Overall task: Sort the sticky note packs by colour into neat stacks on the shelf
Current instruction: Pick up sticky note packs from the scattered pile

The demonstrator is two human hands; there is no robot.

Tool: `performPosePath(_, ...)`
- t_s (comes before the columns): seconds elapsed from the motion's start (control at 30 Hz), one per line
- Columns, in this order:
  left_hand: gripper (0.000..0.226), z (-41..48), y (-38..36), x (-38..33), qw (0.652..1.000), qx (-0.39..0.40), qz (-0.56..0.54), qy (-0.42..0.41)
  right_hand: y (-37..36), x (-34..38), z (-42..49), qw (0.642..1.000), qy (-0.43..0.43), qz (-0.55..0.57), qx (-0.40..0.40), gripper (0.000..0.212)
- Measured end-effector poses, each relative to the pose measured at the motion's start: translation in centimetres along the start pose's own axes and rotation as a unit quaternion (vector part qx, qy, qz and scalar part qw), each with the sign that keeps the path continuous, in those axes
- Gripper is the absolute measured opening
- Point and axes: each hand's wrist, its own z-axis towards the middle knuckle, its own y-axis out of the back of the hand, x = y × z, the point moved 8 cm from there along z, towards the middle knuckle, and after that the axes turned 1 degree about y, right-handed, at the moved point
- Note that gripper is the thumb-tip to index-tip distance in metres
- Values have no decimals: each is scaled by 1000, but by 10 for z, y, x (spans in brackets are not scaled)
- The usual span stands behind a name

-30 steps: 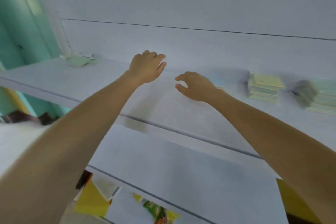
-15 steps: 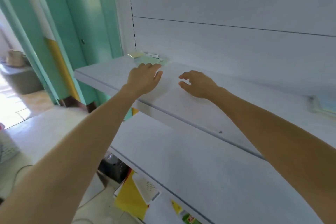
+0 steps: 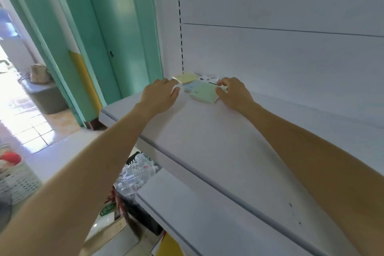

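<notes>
A small heap of sticky note packs lies at the far left end of the white shelf (image 3: 207, 135), against the back panel. A yellow pack (image 3: 186, 78) is at the back left, a green pack (image 3: 204, 92) lies in front, a pale blue pack (image 3: 192, 87) shows under it, and a white printed pack (image 3: 207, 78) sits behind. My right hand (image 3: 232, 93) pinches the right edge of the green pack with thumb and fingers. My left hand (image 3: 161, 95) rests palm down just left of the heap, fingertips at the yellow pack's near corner.
A second white shelf (image 3: 218, 220) runs below the upper one. Bottled water (image 3: 137, 174) and boxes stand on the floor under the shelves. A teal door frame (image 3: 108, 43) rises at the left, and a white perforated basket (image 3: 18, 181) sits at the lower left.
The view has swung left along the shelf, and the sorted stacks at the right have left the frame. Both hands have reached forward to the heap; the right hand has pinched the green pack.
</notes>
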Motion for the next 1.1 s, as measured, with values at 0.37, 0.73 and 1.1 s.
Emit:
performPosePath(0.37,38,96,-26,-18,990,-16,-86,-108,-10,11,29,993,-58,31,-99,32)
performPosePath(0.73,36,119,-44,7,974,-51,-207,-71,-22,-22,9,980,-184,-74,-5,65)
performPosePath(1.1,38,129,-89,38,979,118,-165,8,-17,-30,4,980,-190,-14,-52,43)
